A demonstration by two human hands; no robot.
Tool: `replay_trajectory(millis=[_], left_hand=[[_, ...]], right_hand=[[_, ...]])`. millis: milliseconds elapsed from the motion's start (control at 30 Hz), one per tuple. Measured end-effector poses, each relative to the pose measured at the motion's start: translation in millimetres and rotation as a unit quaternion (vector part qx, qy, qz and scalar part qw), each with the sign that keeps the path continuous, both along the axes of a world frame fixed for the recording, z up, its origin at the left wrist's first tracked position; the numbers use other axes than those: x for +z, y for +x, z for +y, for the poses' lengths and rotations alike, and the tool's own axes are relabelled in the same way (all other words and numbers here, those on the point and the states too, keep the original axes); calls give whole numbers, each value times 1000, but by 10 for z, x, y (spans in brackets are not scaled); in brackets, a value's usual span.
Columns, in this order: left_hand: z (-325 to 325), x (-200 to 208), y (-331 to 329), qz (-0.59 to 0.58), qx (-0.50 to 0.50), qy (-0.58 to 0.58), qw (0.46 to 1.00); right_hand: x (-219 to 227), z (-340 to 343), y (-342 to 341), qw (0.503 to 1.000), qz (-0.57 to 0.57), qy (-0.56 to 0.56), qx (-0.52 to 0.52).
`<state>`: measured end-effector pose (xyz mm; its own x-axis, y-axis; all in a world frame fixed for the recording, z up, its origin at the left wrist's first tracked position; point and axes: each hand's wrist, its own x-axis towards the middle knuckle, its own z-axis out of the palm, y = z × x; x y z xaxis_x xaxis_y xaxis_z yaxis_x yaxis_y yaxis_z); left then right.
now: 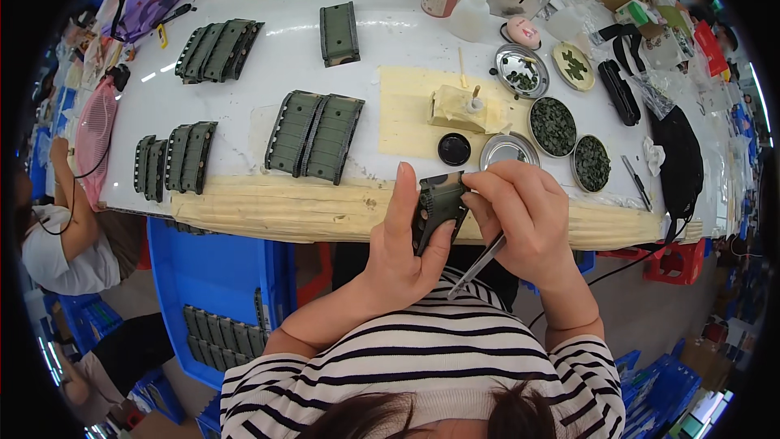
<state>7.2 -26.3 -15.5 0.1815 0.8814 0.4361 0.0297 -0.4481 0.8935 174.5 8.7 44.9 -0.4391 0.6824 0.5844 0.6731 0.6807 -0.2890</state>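
My left hand is closed round a small dark green, camouflage-patterned plastic panel, its thumb on the near side and index finger pointing up. My right hand holds metal tweezers tucked in the palm, points toward my body. Its thumb and index fingertips press at the panel's upper right edge; whether a tiny part is between them is hidden. Just beyond my hands lie a round metal dish, a black round cap and a tape-covered block with a small nozzle on top.
Tins of small green pieces stand at the right, near a tweezer-like tool and a black cloth bag. Matching green panels lie in groups at the left. A blue crate with more panels sits below the padded table edge.
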Motion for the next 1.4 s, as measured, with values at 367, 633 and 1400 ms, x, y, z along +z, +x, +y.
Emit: replay_trajectory(millis=[367,633,1400], left_hand=[[52,119,-56,-132,-77,-154,976],[60,192,82,-168,-116,-229,952],[-33,200,76,-170,-104,-200,959]], right_hand=[[-60,-13,835,929,235,-45,-282],[-119,-95,1269,922,25,-132,-362],[-138,-79,1350,934,43,-144,-323]])
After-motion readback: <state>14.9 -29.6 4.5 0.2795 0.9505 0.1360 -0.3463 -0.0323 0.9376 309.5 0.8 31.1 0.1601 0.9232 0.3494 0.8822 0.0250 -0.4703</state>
